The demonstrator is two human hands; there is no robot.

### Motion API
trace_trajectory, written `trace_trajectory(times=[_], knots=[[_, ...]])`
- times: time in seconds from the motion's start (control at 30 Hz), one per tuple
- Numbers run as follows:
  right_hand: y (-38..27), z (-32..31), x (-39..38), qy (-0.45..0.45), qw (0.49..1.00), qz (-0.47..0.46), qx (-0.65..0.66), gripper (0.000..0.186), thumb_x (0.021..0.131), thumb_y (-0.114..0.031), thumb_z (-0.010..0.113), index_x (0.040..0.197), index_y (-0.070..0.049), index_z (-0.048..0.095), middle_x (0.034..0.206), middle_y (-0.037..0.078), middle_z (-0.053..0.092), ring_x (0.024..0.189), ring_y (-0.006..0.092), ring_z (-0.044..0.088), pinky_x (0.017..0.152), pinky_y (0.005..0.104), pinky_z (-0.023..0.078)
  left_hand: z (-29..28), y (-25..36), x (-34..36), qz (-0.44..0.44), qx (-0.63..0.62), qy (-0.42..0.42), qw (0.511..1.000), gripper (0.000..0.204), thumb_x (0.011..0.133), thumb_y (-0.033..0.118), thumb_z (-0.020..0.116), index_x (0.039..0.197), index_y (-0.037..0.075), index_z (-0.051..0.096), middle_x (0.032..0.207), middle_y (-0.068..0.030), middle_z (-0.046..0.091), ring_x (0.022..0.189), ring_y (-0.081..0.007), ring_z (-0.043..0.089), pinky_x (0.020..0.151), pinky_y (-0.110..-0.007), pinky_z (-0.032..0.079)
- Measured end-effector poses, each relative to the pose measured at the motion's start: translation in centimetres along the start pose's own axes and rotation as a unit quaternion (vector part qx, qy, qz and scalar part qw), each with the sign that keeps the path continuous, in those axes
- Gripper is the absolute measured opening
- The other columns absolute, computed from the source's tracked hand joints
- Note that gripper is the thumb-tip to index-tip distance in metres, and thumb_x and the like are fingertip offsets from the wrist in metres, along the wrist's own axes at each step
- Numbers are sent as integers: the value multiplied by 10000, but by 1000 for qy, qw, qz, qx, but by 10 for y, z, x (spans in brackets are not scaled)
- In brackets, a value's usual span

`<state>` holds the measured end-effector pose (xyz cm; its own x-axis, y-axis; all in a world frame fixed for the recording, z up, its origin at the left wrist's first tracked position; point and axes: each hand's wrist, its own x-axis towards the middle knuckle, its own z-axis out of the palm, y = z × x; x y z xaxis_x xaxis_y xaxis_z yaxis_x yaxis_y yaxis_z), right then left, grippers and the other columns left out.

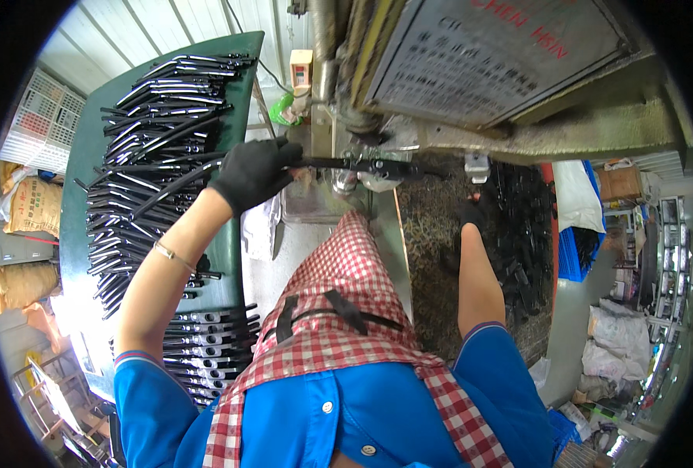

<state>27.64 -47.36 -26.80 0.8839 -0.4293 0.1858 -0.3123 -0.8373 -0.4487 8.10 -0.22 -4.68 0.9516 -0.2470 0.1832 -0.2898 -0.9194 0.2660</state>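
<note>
My left hand (259, 171), in a black glove, is closed round a long bent black tube (179, 187). One end of the tube points back over the green table. Its other end reaches right to the machine's metal fixture (345, 181), where a black fitting (385, 168) is in line with it. My right hand (471, 210), also gloved in black, is over the dark worktop (432, 257) beside a heap of small black parts (518, 234). Its fingers blend into the dark background, so whether they hold anything is hidden.
The green table (77, 210) on the left carries rows of bent black tubes (167, 140) and grey pieces with holes (210, 351). A heavy machine head (502, 62) hangs ahead. A blue crate (571, 253) stands right. A small wooden box (301, 69) and a green bag (284, 109) lie beyond.
</note>
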Motion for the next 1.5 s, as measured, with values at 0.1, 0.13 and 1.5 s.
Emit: trace_trajectory(times=[0.1, 0.13, 1.5], knots=[[0, 7, 8, -30, 990, 37, -134, 50, 874, -88, 594, 904, -50, 581, 864, 47, 590, 852, 170, 552, 751, 318, 461, -1, 1, -6, -21, 11, -18, 1000, 235, 786, 233, 647, 973, 145, 536, 786, -111, 593, 698, -339, 616, 597, -463, 479], [-3, 10, 10, -35, 987, 41, -153, 49, 875, -86, 593, 905, -49, 582, 861, 48, 590, 847, 170, 553, 748, 316, 462, -2, 1, -5, -18, 23, -19, 999, 232, 789, 239, 646, 966, 138, 534, 782, -108, 592, 691, -339, 612, 593, -459, 477], [-249, -135, -130, -496, 672, -189, 516, 87, 898, -93, 616, 926, -12, 601, 821, 34, 555, 733, 126, 527, 675, 270, 452, 1, 8, -379, -440, 21, -213, 872, 227, 786, 146, 557, 979, 142, 679, 948, -122, 641, 898, -343, 622, 755, -428, 513]])
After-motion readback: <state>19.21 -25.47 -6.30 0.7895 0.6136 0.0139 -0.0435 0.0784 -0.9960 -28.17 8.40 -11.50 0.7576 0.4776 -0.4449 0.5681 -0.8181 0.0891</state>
